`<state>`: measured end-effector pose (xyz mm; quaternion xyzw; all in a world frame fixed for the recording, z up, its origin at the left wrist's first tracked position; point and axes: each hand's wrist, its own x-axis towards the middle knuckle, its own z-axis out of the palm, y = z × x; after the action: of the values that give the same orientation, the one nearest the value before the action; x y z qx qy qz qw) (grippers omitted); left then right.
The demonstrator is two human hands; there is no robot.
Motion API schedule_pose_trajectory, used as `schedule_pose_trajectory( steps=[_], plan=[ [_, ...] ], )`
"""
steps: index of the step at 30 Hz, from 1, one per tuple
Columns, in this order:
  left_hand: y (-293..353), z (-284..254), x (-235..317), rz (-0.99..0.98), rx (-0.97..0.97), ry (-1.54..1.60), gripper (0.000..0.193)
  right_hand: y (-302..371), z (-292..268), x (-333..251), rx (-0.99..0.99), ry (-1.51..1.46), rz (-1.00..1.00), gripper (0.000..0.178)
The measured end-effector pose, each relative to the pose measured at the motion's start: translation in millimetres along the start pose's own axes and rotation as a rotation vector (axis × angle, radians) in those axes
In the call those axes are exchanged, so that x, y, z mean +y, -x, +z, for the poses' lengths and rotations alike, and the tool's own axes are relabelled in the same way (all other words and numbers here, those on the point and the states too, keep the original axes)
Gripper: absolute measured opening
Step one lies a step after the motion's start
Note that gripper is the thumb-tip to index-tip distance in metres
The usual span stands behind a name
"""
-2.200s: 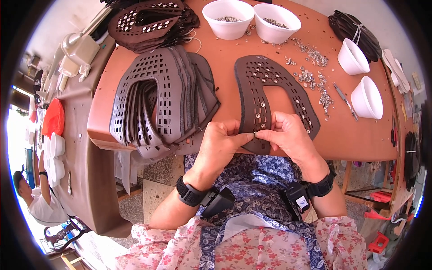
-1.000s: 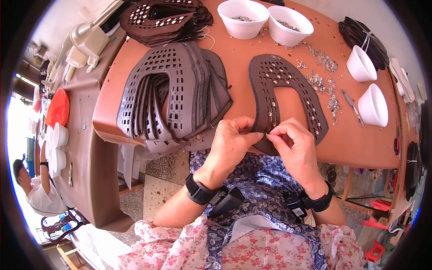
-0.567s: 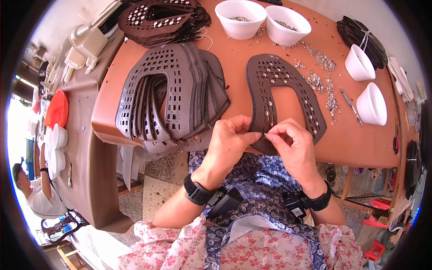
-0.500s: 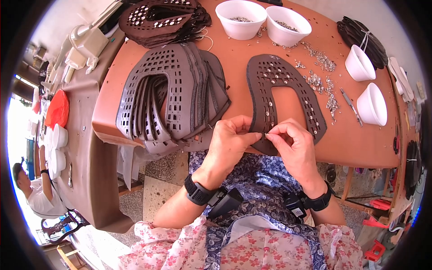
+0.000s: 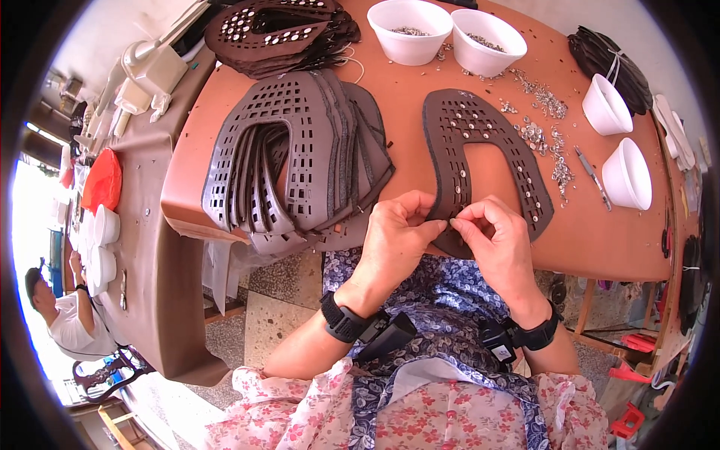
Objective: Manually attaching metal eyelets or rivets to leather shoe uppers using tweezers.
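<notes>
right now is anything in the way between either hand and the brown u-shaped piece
Nothing visible is: the left hand grips the brown U-shaped piece near the end of its left leg, and the right hand pinches right there too. The stack of similar pieces lies off left, the loose metal studs off right.

Lane of bare tabletop (image 5: 407, 124) between dark stack (image 5: 321, 142) and U-shaped piece (image 5: 445, 157); left hand (image 5: 400, 232) plugs its near end. Gap inside the U open; right hand (image 5: 501, 238) at its mouth. Far side barred by two white bowls (image 5: 409, 52). Right: metal fasteners (image 5: 561, 174) just beside the U, then pen-like tool (image 5: 592, 176), two more bowls (image 5: 619, 178). Near right corner passable.
</notes>
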<state>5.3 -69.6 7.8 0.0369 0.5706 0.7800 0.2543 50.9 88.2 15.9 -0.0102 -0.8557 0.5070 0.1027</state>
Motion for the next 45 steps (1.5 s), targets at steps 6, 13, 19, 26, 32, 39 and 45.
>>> schedule_pose_trajectory(
  steps=[6,13,19,26,32,39,45],
  plan=[
    [0,2,0,0.036,0.013,-0.101,0.018,-5,-3,-3,-0.051,-0.012,0.069,0.009],
    [-3,-1,-15,0.128,0.018,-0.058,0.021,-5,-6,-4,-0.074,-0.009,0.132,0.009],
    [-4,-1,-14,0.111,0.019,-0.113,0.022,-9,-4,-3,-0.078,-0.084,0.19,0.01],
    [-7,-1,-8,0.085,-0.005,-0.084,0.022,-23,-10,3,-0.121,-0.224,0.263,0.018],
    [-5,-2,-3,0.067,-0.026,-0.062,0.024,-24,-12,-5,-0.172,-0.232,0.402,0.018],
    [-6,-6,0,0.029,-0.059,0.024,0.023,-18,-12,6,-0.217,-0.358,0.262,0.01],
    [-6,-2,-2,0.045,-0.027,0.067,0.025,-13,-10,7,-0.191,-0.297,0.222,0.008]
  ],
)
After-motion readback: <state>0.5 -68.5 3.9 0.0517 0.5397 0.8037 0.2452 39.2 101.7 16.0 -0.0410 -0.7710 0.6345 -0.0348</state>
